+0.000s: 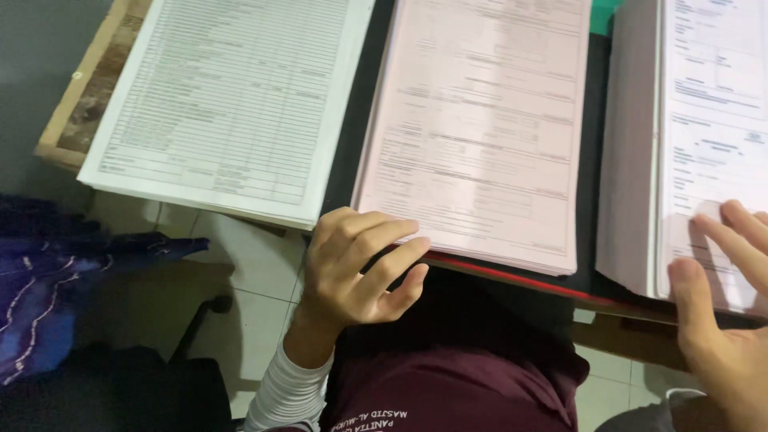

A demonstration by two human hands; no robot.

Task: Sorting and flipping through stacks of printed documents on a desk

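Three stacks of printed forms lie on the table [596,272] before me. My left hand [356,268] curls its fingers on the near corner of the pink stack [480,128], while my right hand [724,312] presses flat on the right stack [708,120]. The white stack [232,96] lies untouched at left.

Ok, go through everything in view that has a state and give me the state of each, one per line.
White stack: flat, untouched.
Pink stack: flat, near corner touched by the left hand.
Right stack: pressed flat under the right hand.
Left hand: fingers curled, holding nothing.
Right hand: fingers spread open on paper.
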